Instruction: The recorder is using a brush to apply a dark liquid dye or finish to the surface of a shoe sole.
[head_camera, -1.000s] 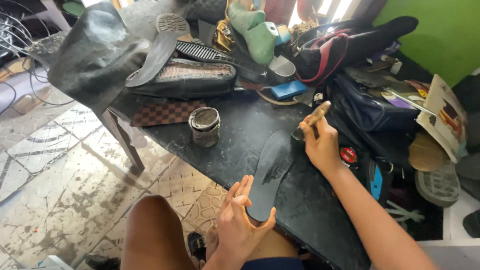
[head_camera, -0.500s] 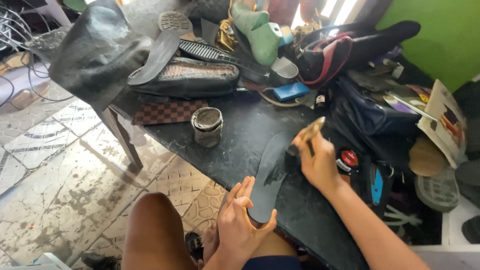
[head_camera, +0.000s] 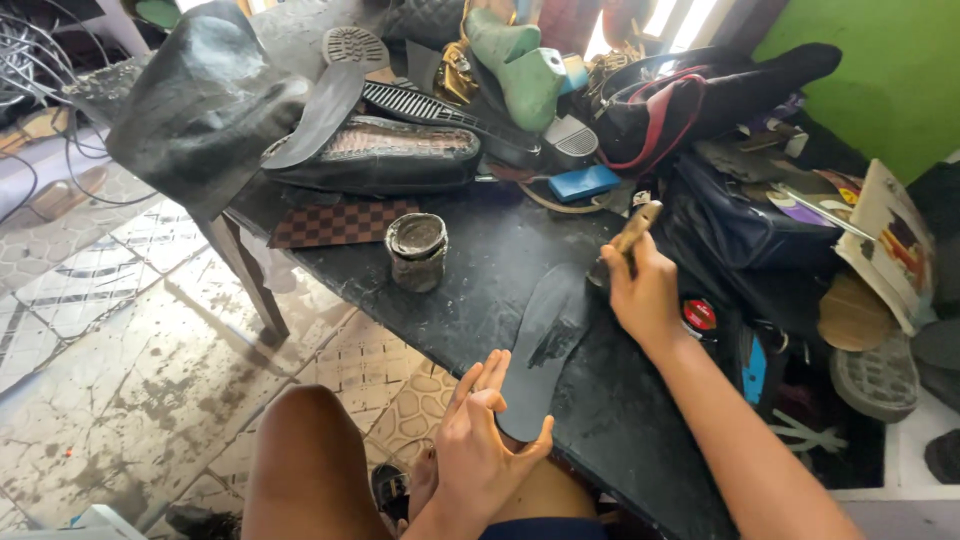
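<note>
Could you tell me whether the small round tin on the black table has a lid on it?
No, the small round tin stands open on the black table, its dark smeared inside showing, left of the flat sole.

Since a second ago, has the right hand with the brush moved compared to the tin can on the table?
Yes. The right hand has come down and towards the tin can, bringing the brush onto the wide end of the dark sole.

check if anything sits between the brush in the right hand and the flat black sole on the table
Nothing visible does. The right hand holds the brush with its tip right at the upper end of the black sole. The left hand pins the sole's near end, clear of the brush; the tin stands off to the side.
</note>
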